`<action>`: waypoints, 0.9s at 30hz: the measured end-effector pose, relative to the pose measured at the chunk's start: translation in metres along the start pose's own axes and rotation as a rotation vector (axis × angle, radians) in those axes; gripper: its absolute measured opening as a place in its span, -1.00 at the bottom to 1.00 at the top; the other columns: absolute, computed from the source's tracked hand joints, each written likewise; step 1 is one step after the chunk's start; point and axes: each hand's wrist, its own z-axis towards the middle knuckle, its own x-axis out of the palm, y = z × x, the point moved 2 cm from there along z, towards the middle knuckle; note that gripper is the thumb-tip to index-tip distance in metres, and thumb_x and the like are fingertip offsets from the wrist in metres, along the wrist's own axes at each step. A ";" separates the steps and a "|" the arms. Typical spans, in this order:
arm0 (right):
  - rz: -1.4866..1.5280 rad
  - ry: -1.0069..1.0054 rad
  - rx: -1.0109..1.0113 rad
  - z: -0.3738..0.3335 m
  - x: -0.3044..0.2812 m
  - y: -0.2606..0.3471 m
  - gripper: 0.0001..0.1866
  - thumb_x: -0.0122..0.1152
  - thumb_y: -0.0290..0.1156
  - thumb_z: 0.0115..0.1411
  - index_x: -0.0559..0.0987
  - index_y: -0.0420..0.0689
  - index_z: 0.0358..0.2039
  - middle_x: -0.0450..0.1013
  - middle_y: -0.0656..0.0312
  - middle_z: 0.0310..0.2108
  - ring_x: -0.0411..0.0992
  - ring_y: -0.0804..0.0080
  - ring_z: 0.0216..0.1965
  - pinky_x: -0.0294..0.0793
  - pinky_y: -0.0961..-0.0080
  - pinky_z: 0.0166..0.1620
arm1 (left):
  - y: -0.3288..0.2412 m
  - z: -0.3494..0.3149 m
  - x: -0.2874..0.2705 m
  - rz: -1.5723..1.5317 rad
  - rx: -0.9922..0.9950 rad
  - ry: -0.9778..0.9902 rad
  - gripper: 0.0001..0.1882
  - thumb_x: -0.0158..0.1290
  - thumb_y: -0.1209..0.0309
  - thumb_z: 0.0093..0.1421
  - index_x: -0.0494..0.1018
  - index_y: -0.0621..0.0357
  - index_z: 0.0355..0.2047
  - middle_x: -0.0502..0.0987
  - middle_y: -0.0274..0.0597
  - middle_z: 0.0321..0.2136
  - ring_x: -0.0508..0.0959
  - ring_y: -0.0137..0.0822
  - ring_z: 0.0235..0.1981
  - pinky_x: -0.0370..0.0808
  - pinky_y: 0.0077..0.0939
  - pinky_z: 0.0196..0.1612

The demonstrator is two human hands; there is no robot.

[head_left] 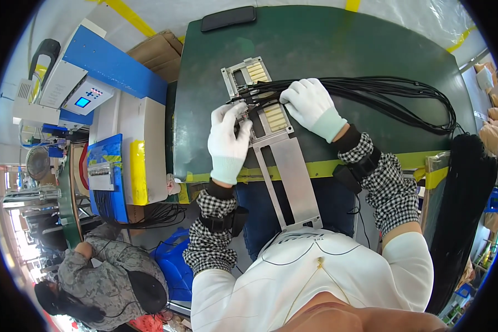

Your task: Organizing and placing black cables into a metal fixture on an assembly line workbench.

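Observation:
A metal fixture (296,171) with rows of cream-coloured strips lies on the green table, its long flat end reaching over the front edge toward me. Across its middle runs a bundle of black cables (382,88), with the cable ends at the left side of the fixture. My left hand (228,138), in a white glove, has its fingers curled at these ends; what lies between the fingertips is too small to make out. My right hand (310,105), gloved too, pinches black cable over the fixture's right side. The fingers partly hide the cables there.
A black phone (228,19) lies at the table's far left. To the left stands a blue and white machine (94,94) with a small screen. More black cables (459,221) hang at the right end of the table. Another person (110,276) sits at lower left.

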 end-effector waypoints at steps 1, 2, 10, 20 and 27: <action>0.025 -0.071 -0.004 -0.003 -0.001 -0.001 -0.80 0.29 -0.36 0.03 0.57 -0.03 -0.29 0.44 0.25 -0.29 0.41 0.23 -0.15 0.36 0.31 -0.01 | -0.006 -0.005 0.000 -0.048 -0.002 -0.052 -0.69 0.19 0.46 0.11 0.55 0.05 -0.09 0.50 -0.16 -0.21 0.57 -0.20 -0.33 0.54 -0.39 -0.27; 0.051 -0.142 -0.007 -0.006 -0.003 -0.002 -0.80 0.29 -0.37 0.02 0.56 -0.03 -0.29 0.43 0.26 -0.30 0.40 0.23 -0.16 0.36 0.31 -0.01 | -0.009 -0.009 0.000 -0.096 -0.005 -0.104 -0.66 0.19 0.47 0.10 0.54 0.05 -0.07 0.50 -0.16 -0.20 0.58 -0.21 -0.32 0.54 -0.40 -0.26; 0.149 -0.079 -0.034 -0.001 -0.009 -0.009 -0.75 0.28 -0.38 0.00 0.52 -0.06 -0.27 0.41 0.23 -0.31 0.39 0.21 -0.18 0.37 0.30 -0.01 | 0.006 -0.021 0.008 0.027 -0.066 -0.085 -0.64 0.18 0.46 0.12 0.53 0.04 -0.03 0.50 -0.15 -0.17 0.58 -0.19 -0.34 0.54 -0.40 -0.25; 0.086 -0.082 0.041 0.000 -0.007 -0.019 -0.75 0.30 -0.35 -0.01 0.53 -0.05 -0.29 0.41 0.26 -0.32 0.39 0.21 -0.17 0.36 0.31 -0.02 | 0.025 0.026 0.013 0.133 0.093 -0.049 -0.81 0.09 0.48 0.21 0.54 0.08 -0.15 0.53 -0.12 -0.26 0.59 -0.08 -0.32 0.53 -0.39 -0.25; 0.196 0.030 0.067 0.015 -0.003 -0.033 -0.86 0.32 -0.37 -0.02 0.55 -0.02 -0.42 0.44 0.27 -0.26 0.37 0.25 -0.15 0.35 0.30 -0.04 | 0.036 0.037 0.021 0.112 0.096 -0.088 -0.91 0.07 0.56 0.21 0.51 0.17 -0.26 0.54 -0.10 -0.32 0.59 -0.09 -0.32 0.52 -0.39 -0.24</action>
